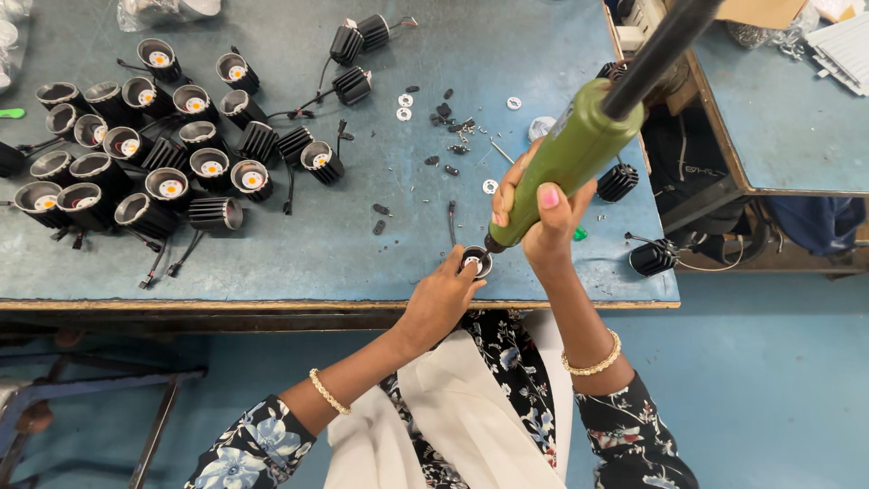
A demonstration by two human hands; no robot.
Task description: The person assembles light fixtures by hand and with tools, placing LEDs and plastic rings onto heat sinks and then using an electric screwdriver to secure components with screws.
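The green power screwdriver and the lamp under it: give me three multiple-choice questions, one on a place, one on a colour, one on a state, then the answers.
1. Where is the lamp housing that the left hand steadies?
A. near the table's front edge
B. among the cluster at far left
C. on the floor

2. What colour is the screwdriver in the right hand?
A. red
B. green
C. white

3. How is the screwdriver held?
A. lying flat on the table
B. hanging untouched
C. tip down in the housing

Answers: A, it sits by the blue table's near edge; B, its body is olive green; C, the tip meets the housing's opening.
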